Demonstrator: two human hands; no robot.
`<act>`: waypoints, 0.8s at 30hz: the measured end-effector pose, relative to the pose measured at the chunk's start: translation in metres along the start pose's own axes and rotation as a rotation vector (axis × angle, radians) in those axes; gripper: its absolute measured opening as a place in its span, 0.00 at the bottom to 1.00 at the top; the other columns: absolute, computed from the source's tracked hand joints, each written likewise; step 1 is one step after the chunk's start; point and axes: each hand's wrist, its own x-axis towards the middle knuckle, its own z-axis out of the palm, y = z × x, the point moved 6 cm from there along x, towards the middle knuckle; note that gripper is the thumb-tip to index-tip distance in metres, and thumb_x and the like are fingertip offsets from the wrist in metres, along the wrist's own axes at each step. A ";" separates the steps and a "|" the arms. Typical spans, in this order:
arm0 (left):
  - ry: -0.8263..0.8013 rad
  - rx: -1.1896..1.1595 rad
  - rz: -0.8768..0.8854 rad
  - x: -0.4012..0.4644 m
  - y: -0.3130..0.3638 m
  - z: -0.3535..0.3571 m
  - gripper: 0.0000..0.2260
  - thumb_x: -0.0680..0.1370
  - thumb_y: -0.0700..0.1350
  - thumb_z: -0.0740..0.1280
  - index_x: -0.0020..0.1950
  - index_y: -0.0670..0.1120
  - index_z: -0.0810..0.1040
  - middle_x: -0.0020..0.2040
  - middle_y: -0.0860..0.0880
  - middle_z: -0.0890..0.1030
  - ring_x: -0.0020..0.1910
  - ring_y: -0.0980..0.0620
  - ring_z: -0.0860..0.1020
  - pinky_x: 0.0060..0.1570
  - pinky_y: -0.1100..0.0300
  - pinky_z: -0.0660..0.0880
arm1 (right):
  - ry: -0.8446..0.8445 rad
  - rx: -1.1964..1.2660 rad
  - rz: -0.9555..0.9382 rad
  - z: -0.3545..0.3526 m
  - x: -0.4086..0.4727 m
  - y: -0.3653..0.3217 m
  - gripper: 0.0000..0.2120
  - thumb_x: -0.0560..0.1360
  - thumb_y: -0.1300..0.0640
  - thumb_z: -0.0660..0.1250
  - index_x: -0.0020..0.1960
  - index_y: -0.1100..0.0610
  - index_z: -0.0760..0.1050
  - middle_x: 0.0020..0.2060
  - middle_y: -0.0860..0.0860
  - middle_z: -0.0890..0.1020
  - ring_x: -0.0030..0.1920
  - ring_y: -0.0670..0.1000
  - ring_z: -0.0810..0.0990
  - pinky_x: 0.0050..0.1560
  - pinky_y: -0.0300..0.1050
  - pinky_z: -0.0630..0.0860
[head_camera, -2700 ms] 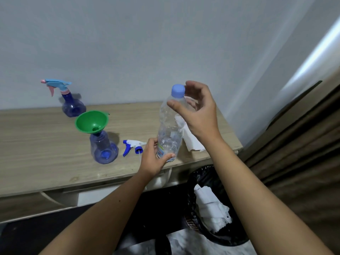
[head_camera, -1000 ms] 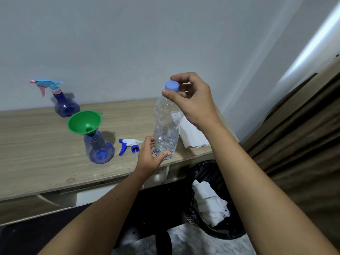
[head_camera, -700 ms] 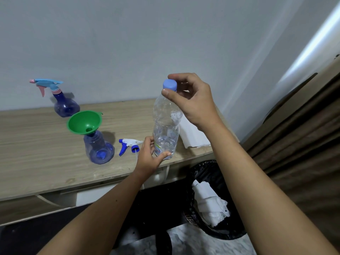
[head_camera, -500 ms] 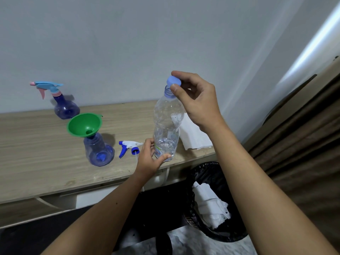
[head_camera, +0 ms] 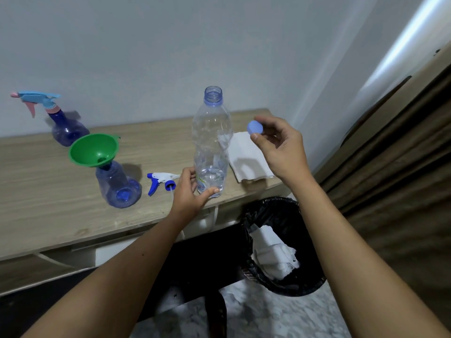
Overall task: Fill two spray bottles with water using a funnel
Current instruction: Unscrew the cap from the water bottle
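From the head view, a clear bottle (head_camera: 211, 147) stands upright and uncapped near the front edge of the desk (head_camera: 48, 211), a little water in its base. The left hand (head_camera: 189, 195) has its fingers clamped round the bottle's foot. The right hand (head_camera: 280, 147), held apart to the bottle's right, pinches the blue cap (head_camera: 255, 128) between thumb and fingertips above a white tissue (head_camera: 249, 159). Left of the bottle lies a loose sprayer (head_camera: 159, 181), then a spray bottle (head_camera: 118, 185) with a green funnel (head_camera: 94, 150) in its neck. A second one (head_camera: 64, 128), sprayer fitted, stands by the wall. A bin (head_camera: 280, 245) sits below.
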 end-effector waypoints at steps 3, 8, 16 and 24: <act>0.003 -0.001 0.002 0.000 -0.001 0.000 0.30 0.73 0.40 0.83 0.68 0.44 0.70 0.67 0.45 0.79 0.64 0.56 0.82 0.66 0.65 0.78 | -0.011 -0.065 0.071 0.008 -0.024 0.042 0.18 0.75 0.63 0.76 0.59 0.44 0.81 0.57 0.53 0.83 0.50 0.46 0.83 0.61 0.44 0.80; 0.013 -0.015 0.006 0.001 -0.005 0.001 0.28 0.73 0.38 0.82 0.66 0.44 0.71 0.65 0.46 0.80 0.61 0.63 0.82 0.63 0.65 0.79 | -0.059 -0.112 0.241 0.038 -0.062 0.112 0.17 0.74 0.63 0.78 0.59 0.48 0.82 0.55 0.53 0.82 0.46 0.45 0.82 0.57 0.41 0.80; 0.013 -0.042 0.021 0.005 -0.010 0.001 0.29 0.72 0.40 0.84 0.66 0.47 0.71 0.65 0.46 0.80 0.64 0.55 0.83 0.64 0.61 0.80 | -0.066 -0.256 0.299 0.078 -0.089 0.168 0.16 0.76 0.61 0.77 0.63 0.57 0.82 0.58 0.51 0.82 0.53 0.50 0.81 0.51 0.28 0.74; 0.022 -0.046 0.059 0.005 -0.013 0.000 0.29 0.71 0.40 0.84 0.66 0.44 0.72 0.65 0.44 0.80 0.65 0.52 0.83 0.66 0.53 0.81 | -0.033 -0.288 0.273 0.086 -0.092 0.175 0.17 0.76 0.60 0.77 0.64 0.57 0.82 0.59 0.51 0.81 0.61 0.52 0.80 0.64 0.49 0.79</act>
